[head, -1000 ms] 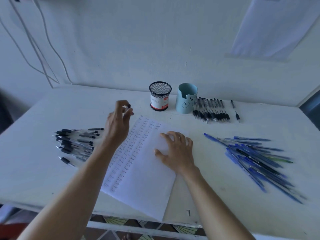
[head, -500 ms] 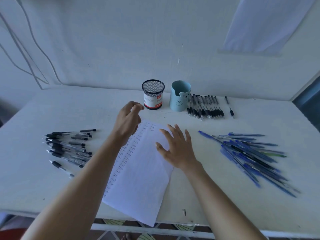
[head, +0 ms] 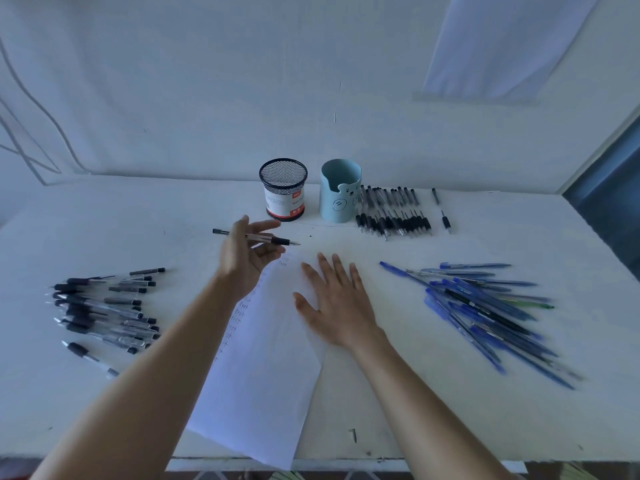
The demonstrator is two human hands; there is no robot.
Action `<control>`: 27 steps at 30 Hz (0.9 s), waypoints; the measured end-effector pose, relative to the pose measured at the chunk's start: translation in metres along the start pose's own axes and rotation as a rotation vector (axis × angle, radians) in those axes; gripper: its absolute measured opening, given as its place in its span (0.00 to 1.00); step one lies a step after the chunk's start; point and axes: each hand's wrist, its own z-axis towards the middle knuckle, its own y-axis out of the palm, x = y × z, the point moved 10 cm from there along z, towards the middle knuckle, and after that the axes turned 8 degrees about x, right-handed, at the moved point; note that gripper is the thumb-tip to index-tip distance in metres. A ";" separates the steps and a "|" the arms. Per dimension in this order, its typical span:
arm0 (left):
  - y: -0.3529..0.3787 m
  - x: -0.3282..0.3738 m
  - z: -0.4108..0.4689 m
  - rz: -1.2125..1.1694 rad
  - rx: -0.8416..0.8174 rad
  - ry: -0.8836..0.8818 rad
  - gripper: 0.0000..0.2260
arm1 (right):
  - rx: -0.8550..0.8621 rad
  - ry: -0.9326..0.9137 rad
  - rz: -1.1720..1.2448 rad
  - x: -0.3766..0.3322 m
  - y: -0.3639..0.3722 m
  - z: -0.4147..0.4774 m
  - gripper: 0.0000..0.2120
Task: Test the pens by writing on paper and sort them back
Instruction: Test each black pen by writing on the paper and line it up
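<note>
Left fingers (head: 266, 225) spread; pen (head: 281, 241) crosses them, seemingly loose.

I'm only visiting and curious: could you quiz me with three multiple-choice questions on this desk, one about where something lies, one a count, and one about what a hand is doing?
1. Where do the blue pens lie?
A: right of the paper
B: left of it
C: beneath it

2. How many cups stand at the back of the table?
A: one
B: four
C: two

3. What is the right hand doing?
A: gripping a cup
B: lying flat on the paper, fingers spread
C: clenched in a fist

Answers:
1 A, the blue heap lies off the sheet's right side.
2 C, a black mesh cup and a light blue cup stand side by side.
3 B, its straight fingers rest on the sheet.
</note>
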 end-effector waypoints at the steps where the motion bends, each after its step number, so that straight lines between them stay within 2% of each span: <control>1: 0.001 0.000 0.001 -0.004 0.021 0.008 0.22 | 0.007 0.005 0.003 0.000 -0.001 0.000 0.41; 3: 0.004 0.001 0.004 -0.007 0.017 0.063 0.14 | 0.018 0.014 0.008 0.000 -0.002 0.001 0.41; 4: 0.007 0.004 0.006 0.071 -0.008 0.120 0.10 | 0.022 0.016 0.012 -0.001 -0.003 0.001 0.41; 7: 0.006 0.011 0.010 0.425 0.019 0.289 0.13 | 0.032 0.017 0.020 -0.002 -0.005 0.001 0.40; 10: 0.011 0.018 0.008 0.562 0.056 0.392 0.11 | 0.046 0.018 0.028 -0.001 -0.006 0.002 0.35; 13: 0.016 0.018 0.008 0.627 0.084 0.396 0.09 | 0.051 0.022 0.038 0.000 -0.006 0.003 0.33; 15: 0.008 0.017 0.013 0.678 0.158 0.373 0.10 | 0.052 0.022 0.040 -0.001 -0.006 0.003 0.36; 19: -0.001 0.023 0.012 0.781 0.236 0.442 0.09 | 0.071 0.027 0.047 -0.001 -0.006 0.003 0.38; 27: 0.001 0.022 0.017 0.866 0.215 0.487 0.09 | 0.066 0.024 0.034 0.000 -0.005 0.004 0.37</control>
